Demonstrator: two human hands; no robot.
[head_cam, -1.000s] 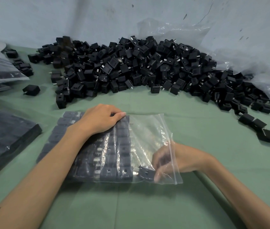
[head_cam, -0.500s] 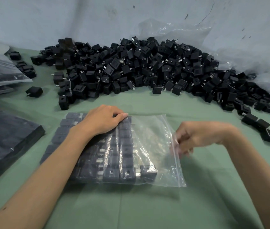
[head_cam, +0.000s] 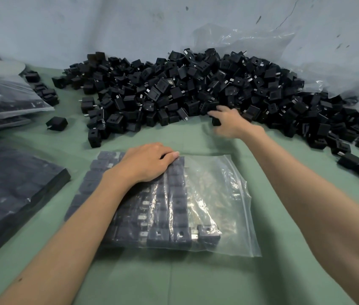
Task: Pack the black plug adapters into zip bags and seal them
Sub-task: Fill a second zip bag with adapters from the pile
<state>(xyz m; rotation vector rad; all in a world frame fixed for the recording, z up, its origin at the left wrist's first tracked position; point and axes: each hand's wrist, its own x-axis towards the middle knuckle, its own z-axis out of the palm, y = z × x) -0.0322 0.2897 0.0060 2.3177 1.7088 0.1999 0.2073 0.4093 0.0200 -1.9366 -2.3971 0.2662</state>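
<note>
The right hand (head_cam: 229,123) has left the mouth of the zip bag (head_cam: 220,190), where it was half a second ago, and now reaches out to the near edge of the loose pile of adapters (head_cam: 174,91). Nearest the camera, on the green table cover (head_cam: 196,280), the bag lies flat with its zip edge (head_cam: 248,208) to the right, by the look of it unsealed. Packed adapters (head_cam: 174,208) fill its left part in tidy rows, a lone adapter (head_cam: 208,233) starts a fresh row at the near end, and the clear right part holds nothing yet. The left hand (head_cam: 147,165) rests palm-down on the far rows, fingers fairly straight, pressing them through the plastic and gripping nothing. Farther off, the right hand is blurred. Its fingers curl over an adapter or two at the pile's edge, but whether they already pinch one I cannot tell. To the left lie what looks like a dark stack of filled bags (head_cam: 13,183) and, beyond it, more filled bags (head_cam: 9,100), so several packs seem finished. Behind the pile a crumpled plastic sheet (head_cam: 339,69) leans at the wall (head_cam: 86,23). I judge this bag well over half full: at least one more row to load, then the zip to press closed, and a great many loose adapters remain for further bags.
</note>
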